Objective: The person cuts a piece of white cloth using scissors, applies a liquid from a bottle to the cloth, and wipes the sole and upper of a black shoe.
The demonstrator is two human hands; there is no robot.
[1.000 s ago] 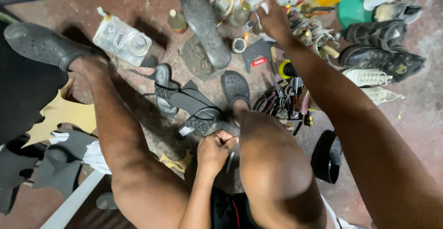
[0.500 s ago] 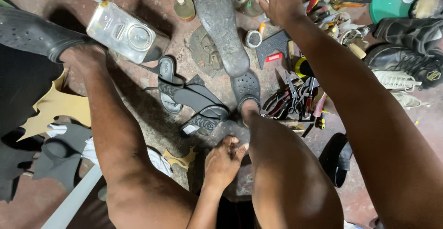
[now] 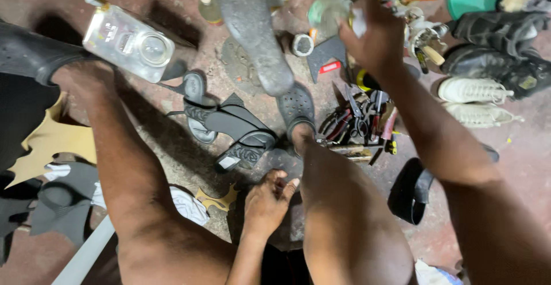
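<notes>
We sit on the floor, legs apart around black sandals. Our right hand stretches, fingers curled, into the tool pile; our left hand rests loosely curled, empty, between our knees.

Shoes, tools on floor

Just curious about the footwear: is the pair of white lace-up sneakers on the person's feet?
No, the white lace-up sneakers lie unworn on the floor beside the outstretched right arm.
</notes>
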